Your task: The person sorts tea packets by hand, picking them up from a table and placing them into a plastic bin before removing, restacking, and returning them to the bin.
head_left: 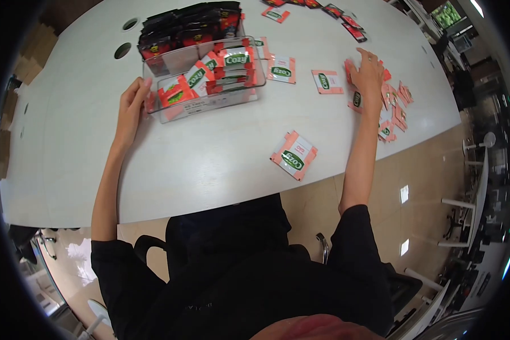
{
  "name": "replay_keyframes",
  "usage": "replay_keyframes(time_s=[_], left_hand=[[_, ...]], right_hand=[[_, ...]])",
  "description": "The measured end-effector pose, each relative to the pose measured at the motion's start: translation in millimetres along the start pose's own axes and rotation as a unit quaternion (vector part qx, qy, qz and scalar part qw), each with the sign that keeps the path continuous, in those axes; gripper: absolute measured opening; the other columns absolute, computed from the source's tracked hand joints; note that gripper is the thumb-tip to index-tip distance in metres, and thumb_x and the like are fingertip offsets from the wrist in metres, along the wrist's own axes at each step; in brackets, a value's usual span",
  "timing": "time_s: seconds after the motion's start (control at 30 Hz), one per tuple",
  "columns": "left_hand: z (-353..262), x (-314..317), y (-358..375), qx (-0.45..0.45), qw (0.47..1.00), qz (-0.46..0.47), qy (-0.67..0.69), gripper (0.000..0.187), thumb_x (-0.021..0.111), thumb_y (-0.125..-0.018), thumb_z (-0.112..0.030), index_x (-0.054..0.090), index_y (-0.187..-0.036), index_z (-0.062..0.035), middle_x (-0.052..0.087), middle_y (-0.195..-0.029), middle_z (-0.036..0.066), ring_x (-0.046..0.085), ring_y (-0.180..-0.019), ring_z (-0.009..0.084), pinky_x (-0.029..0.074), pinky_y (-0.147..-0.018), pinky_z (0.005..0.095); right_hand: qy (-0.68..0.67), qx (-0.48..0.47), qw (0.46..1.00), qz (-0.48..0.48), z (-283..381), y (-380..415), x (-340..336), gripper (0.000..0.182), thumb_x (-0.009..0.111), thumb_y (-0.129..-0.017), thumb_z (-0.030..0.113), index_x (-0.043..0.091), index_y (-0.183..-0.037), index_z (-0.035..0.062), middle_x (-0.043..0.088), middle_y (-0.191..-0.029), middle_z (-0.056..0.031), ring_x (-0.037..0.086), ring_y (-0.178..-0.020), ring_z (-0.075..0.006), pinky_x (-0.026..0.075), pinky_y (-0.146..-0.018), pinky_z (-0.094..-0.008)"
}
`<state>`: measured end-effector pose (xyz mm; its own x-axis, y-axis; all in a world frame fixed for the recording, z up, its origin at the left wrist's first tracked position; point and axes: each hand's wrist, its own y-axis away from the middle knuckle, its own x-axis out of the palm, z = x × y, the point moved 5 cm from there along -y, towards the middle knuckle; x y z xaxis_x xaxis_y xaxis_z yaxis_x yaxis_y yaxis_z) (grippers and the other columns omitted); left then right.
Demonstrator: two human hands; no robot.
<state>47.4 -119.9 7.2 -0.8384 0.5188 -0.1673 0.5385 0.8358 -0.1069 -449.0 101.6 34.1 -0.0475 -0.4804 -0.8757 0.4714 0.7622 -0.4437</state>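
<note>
Head view: left hand [131,107] placed at the left end of the clear box [212,106], fingers bent and set against the end wall; contact seen at the rim, but how tightly the wall is gripped cannot be told; box stood on the white table [209,164], its front part filled with pink Cozy sachets [200,79], its rear part packed with black-and-red packets [192,28]; right hand [368,79] held palm down at the right, fingers partly spread and lightly curved over a pile of sachets [399,116]; fingertips placed at the pile's far left edge, pink wrappers seen on both sides of the hand; whether any sachet is pinched cannot be told, the underside being hidden; one loose sachet [327,82] laid between box and right hand; another sachet [281,69] laid just beside the box; a further one [294,156] set near the table's front edge, well apart from both hands; dark red packets [354,31] strewn beyond the right hand
</note>
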Motion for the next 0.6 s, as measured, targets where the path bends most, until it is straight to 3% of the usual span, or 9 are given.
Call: replay_keyframes(time_s=[0.07, 0.1, 0.13, 0.2, 0.23, 0.27, 0.37, 0.53, 0.6], left_hand=[[0.5, 2.1, 1.0, 0.012, 1.0, 0.008, 0.0, 0.041, 0.055, -0.107, -0.043, 0.047, -0.078, -0.0148, 0.045, -0.067, -0.006, 0.04, -0.061, 0.0022, 0.029, -0.056, 0.021], [1.0, 1.1, 1.1, 0.012, 1.0, 0.003, -0.003, 0.041, 0.054, -0.107, -0.043, 0.047, -0.078, -0.0148, 0.045, -0.067, -0.006, 0.04, -0.061, 0.0021, 0.029, -0.055, 0.0211], [0.6, -0.3, 0.2, 0.014, 1.0, -0.003, -0.007, 0.041, 0.054, -0.107, -0.043, 0.047, -0.078, -0.0149, 0.045, -0.067, -0.006, 0.04, -0.061, 0.002, 0.029, -0.055, 0.0212], [1.2, -0.9, 0.3, 0.011, 1.0, -0.008, -0.013, 0.041, 0.054, -0.107, -0.043, 0.047, -0.078, -0.0148, 0.045, -0.067, -0.006, 0.04, -0.061, 0.0021, 0.029, -0.055, 0.0213], [1.5, -1.3, 0.2, 0.006, 1.0, -0.016, -0.017, 0.041, 0.054, -0.107, -0.043, 0.047, -0.078, -0.0146, 0.045, -0.067, -0.006, 0.04, -0.061, 0.0021, 0.029, -0.055, 0.0215], [0.7, -0.4, -0.1, 0.007, 1.0, -0.015, -0.018, 0.041, 0.054, -0.107, -0.043, 0.047, -0.078, -0.0146, 0.045, -0.067, -0.006, 0.04, -0.061, 0.0021, 0.029, -0.055, 0.0215], [0.1, -0.4, 1.5, 0.001, 1.0, -0.025, -0.008, 0.042, 0.054, -0.107, -0.043, 0.047, -0.078, -0.0143, 0.045, -0.067, -0.005, 0.039, -0.06, 0.0023, 0.029, -0.055, 0.0217], [-3.9, 1.8, 2.9, 0.007, 1.0, -0.015, -0.001, 0.042, 0.055, -0.107, -0.043, 0.047, -0.078, -0.014, 0.045, -0.068, -0.005, 0.04, -0.063, 0.0037, 0.03, -0.058, 0.0228], [-3.4, 1.7, 3.5, 0.013, 1.0, -0.013, 0.002, 0.042, 0.055, -0.106, -0.043, 0.047, -0.078, -0.014, 0.044, -0.068, -0.005, 0.041, -0.063, 0.0039, 0.03, -0.059, 0.0231]], right_hand=[[0.157, 0.265, 0.95, -0.041, -48.7, 8.4, 14.2, 0.055, 0.067, -0.095, 0.042, 0.055, -0.143, 0.0182, 0.06, -0.14, -0.0131, 0.053, -0.129, -0.0434, 0.032, -0.11, -0.0643], [0.117, 0.283, 0.952, -0.014, -80.9, 5.9, 34.1, 0.059, 0.065, -0.094, 0.045, 0.052, -0.145, 0.0188, 0.058, -0.144, -0.0128, 0.051, -0.129, -0.0495, 0.027, -0.108, -0.0719], [0.117, 0.286, 0.951, -0.014, -82.5, 3.3, 32.4, 0.059, 0.065, -0.094, 0.045, 0.052, -0.145, 0.0188, 0.058, -0.144, -0.0128, 0.051, -0.129, -0.0495, 0.027, -0.108, -0.0719], [0.059, 0.25, 0.966, 0.03, -79.6, -0.9, 33.6, 0.055, 0.065, -0.095, 0.045, 0.055, -0.143, 0.0191, 0.058, -0.144, -0.0128, 0.053, -0.13, -0.046, 0.031, -0.109, -0.0676], [0.075, 0.199, 0.977, -0.01, -69.4, -1.7, 32.1, 0.045, 0.066, -0.094, 0.034, 0.061, -0.137, 0.0199, 0.066, -0.134, -0.0125, 0.062, -0.121, -0.0388, 0.043, -0.103, -0.0574], [0.074, 0.201, 0.977, -0.011, -65.2, -1.3, 32.6, 0.045, 0.066, -0.094, 0.034, 0.061, -0.137, 0.0199, 0.066, -0.134, -0.0125, 0.062, -0.121, -0.0388, 0.043, -0.103, -0.0574], [0.016, 0.056, 0.997, -0.04, -16.6, -5.2, 19.6, 0.034, 0.068, -0.09, 0.008, 0.072, -0.122, 0.0189, 0.073, -0.113, -0.011, 0.071, -0.099, -0.0308, 0.055, -0.083, -0.044], [-0.127, -0.016, 0.991, 0.04, 41.6, -4.3, 0.7, 0.034, 0.074, -0.087, 0.006, 0.073, -0.119, 0.016, 0.074, -0.113, -0.0107, 0.071, -0.097, -0.0272, 0.054, -0.085, -0.0378], [-0.203, -0.055, 0.972, 0.102, 57.2, -4.3, 0.2, 0.03, 0.077, -0.087, 0.021, 0.075, -0.117, 0.0183, 0.069, -0.129, -0.0091, 0.063, -0.118, -0.0308, 0.051, -0.097, -0.0432]])
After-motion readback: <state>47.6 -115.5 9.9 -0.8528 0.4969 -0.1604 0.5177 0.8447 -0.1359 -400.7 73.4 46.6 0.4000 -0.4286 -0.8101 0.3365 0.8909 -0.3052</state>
